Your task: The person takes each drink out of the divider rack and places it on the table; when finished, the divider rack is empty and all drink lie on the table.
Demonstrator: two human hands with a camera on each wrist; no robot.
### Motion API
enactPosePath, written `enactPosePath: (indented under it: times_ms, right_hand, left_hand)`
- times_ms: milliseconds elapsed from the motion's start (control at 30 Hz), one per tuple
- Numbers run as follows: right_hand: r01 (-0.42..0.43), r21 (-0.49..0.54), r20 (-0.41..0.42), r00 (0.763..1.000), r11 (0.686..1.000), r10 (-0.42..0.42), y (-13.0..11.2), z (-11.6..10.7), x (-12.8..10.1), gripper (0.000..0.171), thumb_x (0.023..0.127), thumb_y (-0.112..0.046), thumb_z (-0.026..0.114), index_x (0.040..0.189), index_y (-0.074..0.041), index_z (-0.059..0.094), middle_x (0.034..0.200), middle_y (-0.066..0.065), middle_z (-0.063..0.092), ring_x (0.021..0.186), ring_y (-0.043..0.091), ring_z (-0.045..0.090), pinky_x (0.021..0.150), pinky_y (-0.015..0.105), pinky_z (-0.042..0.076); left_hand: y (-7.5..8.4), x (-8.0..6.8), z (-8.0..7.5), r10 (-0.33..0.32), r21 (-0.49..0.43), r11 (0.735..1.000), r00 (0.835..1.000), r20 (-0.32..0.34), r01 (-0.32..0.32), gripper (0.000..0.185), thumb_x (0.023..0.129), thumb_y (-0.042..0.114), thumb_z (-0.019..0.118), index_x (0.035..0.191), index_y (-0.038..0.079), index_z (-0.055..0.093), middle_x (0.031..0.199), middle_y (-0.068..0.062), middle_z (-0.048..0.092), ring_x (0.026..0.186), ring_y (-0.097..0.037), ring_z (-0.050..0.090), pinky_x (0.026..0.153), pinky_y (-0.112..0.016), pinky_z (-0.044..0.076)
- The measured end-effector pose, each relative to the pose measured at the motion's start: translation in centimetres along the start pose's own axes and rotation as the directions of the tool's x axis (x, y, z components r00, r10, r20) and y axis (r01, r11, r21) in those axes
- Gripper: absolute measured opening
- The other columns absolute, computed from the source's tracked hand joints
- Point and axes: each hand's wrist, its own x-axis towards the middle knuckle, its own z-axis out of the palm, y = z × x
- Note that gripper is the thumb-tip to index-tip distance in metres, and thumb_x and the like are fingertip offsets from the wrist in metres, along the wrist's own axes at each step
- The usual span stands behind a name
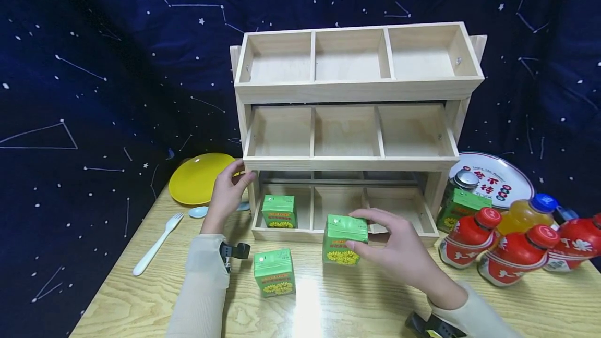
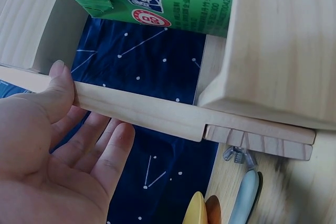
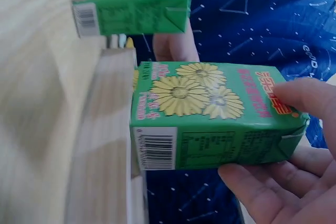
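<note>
My right hand [image 1: 399, 246] grips a green drink carton [image 1: 345, 241] with yellow flowers, thumb on its front and fingers around the far side. In the right wrist view, the carton [image 3: 210, 114] is beside the wooden rack's edge. My left hand [image 1: 227, 192] holds the left upright of the wooden rack [image 1: 352, 163]; in the left wrist view, its thumb [image 2: 62, 85] lies across the wooden bar [image 2: 136, 106]. One more green carton [image 1: 279, 212] sits in the bottom tier's left compartment. Another carton [image 1: 274, 273] stands on the table in front.
At left lie a yellow plate [image 1: 199, 176], a white fork [image 1: 159, 241] and a pale blue spoon [image 1: 198, 212]. Crowded at right are red bottles [image 1: 469, 239], an orange drink bottle [image 1: 526, 215], a green carton [image 1: 462, 207], a metal-lidded jar [image 1: 466, 179] and a white plate [image 1: 512, 171].
</note>
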Motion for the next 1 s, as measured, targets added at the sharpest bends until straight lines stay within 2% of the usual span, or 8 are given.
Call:
enactPosePath:
  times_ms: [133,300,533,667,800,1000]
  right_hand:
    - [-0.001,0.004,0.073,0.997,1.0,0.001,0.5,0.9,-0.9,0.042,0.075,-0.005,0.086,0.112,-0.016,0.069,0.107,-0.003,0.068,0.09,0.021,0.068,0.071,0.029,0.06]
    - [-0.001,0.022,0.155,0.988,1.0,-0.003,1.0,1.8,-2.0,0.037,0.079,-0.017,0.085,0.111,-0.018,0.068,0.109,-0.004,0.067,0.093,0.018,0.067,0.072,0.029,0.06]
    - [-0.018,0.007,0.18,0.984,1.0,0.017,1.7,2.4,-2.9,0.038,0.08,-0.018,0.085,0.113,-0.016,0.066,0.112,-0.004,0.066,0.097,0.017,0.066,0.074,0.029,0.06]
    - [-0.018,-0.006,0.186,0.982,1.0,0.019,2.0,2.4,-3.1,0.04,0.08,-0.022,0.084,0.115,-0.015,0.065,0.114,-0.003,0.066,0.097,0.017,0.066,0.072,0.028,0.06]
    - [-0.037,-0.03,0.241,0.969,0.999,0.043,1.9,2.0,-2.8,0.042,0.082,-0.029,0.083,0.117,-0.017,0.063,0.111,-0.005,0.065,0.097,0.017,0.065,0.075,0.028,0.059]
    - [-0.023,-0.129,0.333,0.941,0.991,0.065,1.2,0.9,-1.9,0.052,0.081,-0.043,0.08,0.124,-0.02,0.062,0.117,-0.01,0.064,0.104,0.013,0.062,0.085,0.038,0.057]
  left_hand:
    - [-0.2,0.0,0.0,0.007,-0.005,1.0,1.0,0.002,-0.007,0.045,0.1,0.011,0.059,0.142,0.0,0.048,0.136,-0.024,0.053,0.119,-0.041,0.057,0.1,-0.05,0.048]
    - [-0.5,0.1,0.1,0.009,-0.007,1.0,1.0,0.006,-0.009,0.045,0.1,0.012,0.06,0.141,0.0,0.049,0.135,-0.023,0.053,0.118,-0.04,0.057,0.1,-0.049,0.048]
    - [-4.6,1.8,0.3,0.018,-0.017,1.0,1.0,-0.014,-0.018,0.047,0.098,0.024,0.062,0.143,0.012,0.051,0.136,-0.015,0.055,0.119,-0.035,0.058,0.1,-0.048,0.048]
    - [-4.7,1.8,0.3,0.026,-0.016,1.0,0.999,-0.023,-0.027,0.047,0.097,0.027,0.063,0.141,0.015,0.053,0.134,-0.011,0.056,0.117,-0.032,0.059,0.099,-0.047,0.049]
    - [-4.6,1.7,0.3,0.028,-0.013,1.0,0.999,-0.026,-0.028,0.047,0.097,0.028,0.063,0.141,0.015,0.053,0.135,-0.011,0.056,0.118,-0.032,0.059,0.099,-0.047,0.049]
    - [-4.5,1.8,0.3,0.029,-0.013,0.999,0.999,-0.025,-0.03,0.045,0.098,0.026,0.063,0.14,0.014,0.053,0.133,-0.011,0.057,0.117,-0.031,0.059,0.099,-0.046,0.05]
